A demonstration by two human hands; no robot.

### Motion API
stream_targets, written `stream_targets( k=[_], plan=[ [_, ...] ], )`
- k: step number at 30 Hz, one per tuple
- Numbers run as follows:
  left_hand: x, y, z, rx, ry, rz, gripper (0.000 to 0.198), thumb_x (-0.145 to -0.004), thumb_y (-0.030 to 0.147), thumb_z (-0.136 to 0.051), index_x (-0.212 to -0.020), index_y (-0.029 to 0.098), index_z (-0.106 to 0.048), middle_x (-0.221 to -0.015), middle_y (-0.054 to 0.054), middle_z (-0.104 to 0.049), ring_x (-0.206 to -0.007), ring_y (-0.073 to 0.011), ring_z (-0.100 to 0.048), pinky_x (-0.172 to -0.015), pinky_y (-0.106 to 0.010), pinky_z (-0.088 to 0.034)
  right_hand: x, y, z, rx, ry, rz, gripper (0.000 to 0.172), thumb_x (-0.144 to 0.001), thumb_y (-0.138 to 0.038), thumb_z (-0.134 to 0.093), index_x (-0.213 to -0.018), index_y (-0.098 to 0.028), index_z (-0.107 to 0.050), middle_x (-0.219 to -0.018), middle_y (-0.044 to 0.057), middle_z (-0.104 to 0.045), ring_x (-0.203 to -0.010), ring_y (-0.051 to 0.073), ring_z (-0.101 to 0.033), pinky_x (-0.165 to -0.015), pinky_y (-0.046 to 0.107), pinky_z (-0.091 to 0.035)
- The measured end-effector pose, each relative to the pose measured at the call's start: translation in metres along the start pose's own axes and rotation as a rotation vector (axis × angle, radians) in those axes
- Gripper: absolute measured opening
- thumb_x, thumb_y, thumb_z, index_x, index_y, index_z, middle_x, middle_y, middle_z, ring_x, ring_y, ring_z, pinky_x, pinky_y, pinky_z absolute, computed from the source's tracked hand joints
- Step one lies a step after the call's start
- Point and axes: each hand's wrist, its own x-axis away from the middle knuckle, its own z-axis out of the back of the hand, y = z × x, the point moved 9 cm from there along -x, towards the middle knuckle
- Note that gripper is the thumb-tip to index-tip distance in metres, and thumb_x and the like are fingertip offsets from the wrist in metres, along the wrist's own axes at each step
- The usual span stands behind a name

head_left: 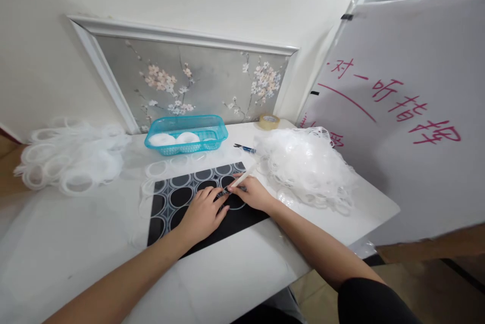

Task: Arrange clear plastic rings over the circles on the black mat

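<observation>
A black sheet [178, 220] lies on the white table, covered with rows of pale grey ring outlines. My left hand [202, 213] rests on it with its fingers stretched out, pressing near one of the circles. Close to those fingertips, my right hand [252, 192] pinches a white pen-like stick [242, 177], its lower end down at the sheet. The exact tip is hidden by the fingers. Several thin clear rings [156, 169] lie along the sheet's far and left edges.
Behind the sheet stands a blue plastic basket [185, 149] holding white rings. Translucent rings are heaped at the left [79, 157] and in a bigger pile at the right [306, 165]. Blue-handled snips [246, 149] and a tape roll [269, 122] lie near the wall. A whiteboard [409, 111] borders the right.
</observation>
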Motion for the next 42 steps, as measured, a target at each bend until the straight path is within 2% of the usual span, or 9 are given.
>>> stream_targets(
  k=[5, 8, 10, 13, 16, 19, 29, 35, 42],
  plan=[
    [-0.001, 0.0, 0.002, 0.051, 0.012, -0.006, 0.029, -0.092, 0.027, -0.048, -0.115, 0.018, -0.062, -0.117, -0.01, -0.06, -0.108, -0.0281, -0.051, -0.088, -0.045, -0.046, 0.001, -0.019, -0.003, 0.31, -0.047, 0.256, 0.022, -0.088, -0.015, -0.05, -0.095, -0.022, -0.07, -0.098, 0.006, -0.073, -0.124, 0.024, -0.049, -0.109, 0.046, -0.03],
    [-0.001, 0.001, 0.001, 0.055, -0.001, -0.014, 0.028, -0.092, 0.027, -0.047, -0.114, 0.018, -0.062, -0.12, -0.01, -0.059, -0.11, -0.0281, -0.05, -0.088, -0.045, -0.046, -0.001, -0.021, -0.002, 0.383, -0.048, 0.318, 0.023, -0.087, -0.013, -0.051, -0.094, -0.023, -0.071, -0.093, 0.006, -0.073, -0.121, 0.024, -0.051, -0.11, 0.048, -0.028],
    [-0.001, 0.0, 0.0, 0.057, -0.001, -0.011, 0.028, -0.092, 0.026, -0.048, -0.115, 0.018, -0.062, -0.119, -0.009, -0.059, -0.109, -0.0281, -0.05, -0.088, -0.045, -0.046, -0.003, -0.02, 0.005, 0.287, 0.016, 0.288, 0.021, -0.088, -0.017, -0.051, -0.091, -0.023, -0.071, -0.093, 0.004, -0.073, -0.119, 0.024, -0.052, -0.109, 0.046, -0.03],
    [0.001, -0.002, 0.0, 0.072, 0.021, 0.002, 0.028, -0.091, 0.027, -0.049, -0.115, 0.018, -0.062, -0.117, -0.01, -0.06, -0.108, -0.0281, -0.051, -0.087, -0.045, -0.046, -0.004, -0.007, 0.013, 0.019, 0.098, 0.115, 0.02, -0.09, -0.027, -0.052, -0.088, -0.024, -0.071, -0.094, 0.003, -0.073, -0.118, 0.023, -0.055, -0.101, 0.041, -0.041],
    [0.002, -0.003, 0.0, 0.077, 0.033, 0.008, 0.028, -0.091, 0.028, -0.05, -0.114, 0.019, -0.063, -0.117, -0.01, -0.059, -0.108, -0.0281, -0.051, -0.087, -0.046, -0.046, -0.001, 0.007, 0.006, -0.147, 0.076, -0.063, 0.022, -0.087, -0.036, -0.055, -0.086, -0.022, -0.072, -0.092, 0.005, -0.073, -0.116, 0.025, -0.057, -0.095, 0.039, -0.046],
    [0.002, -0.003, 0.001, 0.069, 0.025, 0.012, 0.028, -0.091, 0.027, -0.05, -0.113, 0.019, -0.063, -0.116, -0.01, -0.058, -0.106, -0.028, -0.051, -0.087, -0.045, -0.047, 0.0, 0.01, -0.002, -0.152, 0.038, -0.107, 0.022, -0.087, -0.036, -0.056, -0.087, -0.021, -0.072, -0.093, 0.007, -0.073, -0.117, 0.026, -0.057, -0.096, 0.039, -0.045],
    [0.001, -0.003, 0.003, 0.086, 0.022, 0.021, 0.025, -0.09, 0.027, -0.05, -0.11, 0.02, -0.064, -0.116, -0.011, -0.059, -0.109, -0.0289, -0.052, -0.087, -0.047, -0.047, 0.003, -0.025, -0.011, 0.461, 0.018, 0.334, 0.025, -0.09, -0.015, -0.047, -0.095, -0.025, -0.07, -0.092, 0.003, -0.073, -0.121, 0.024, -0.05, -0.111, 0.047, -0.023],
    [-0.001, -0.005, -0.007, 0.138, -0.014, 0.004, 0.029, -0.089, 0.026, -0.051, -0.114, 0.017, -0.064, -0.125, -0.008, -0.06, -0.119, -0.0273, -0.052, -0.099, -0.046, -0.043, -0.019, -0.013, 0.039, 0.547, 0.233, 0.243, 0.031, -0.087, -0.01, -0.046, -0.101, -0.027, -0.068, -0.099, 0.001, -0.073, -0.116, 0.024, -0.05, -0.108, 0.045, -0.025],
    [0.001, -0.008, -0.01, 0.174, -0.015, 0.037, 0.032, -0.09, 0.028, -0.05, -0.116, 0.016, -0.063, -0.122, -0.007, -0.063, -0.121, -0.0252, -0.053, -0.104, -0.047, -0.041, -0.088, 0.006, 0.119, 0.65, 0.358, 0.072, 0.026, -0.088, -0.013, -0.047, -0.098, -0.019, -0.07, -0.089, 0.01, -0.071, -0.108, 0.026, -0.051, -0.099, 0.043, -0.03]
  ],
)
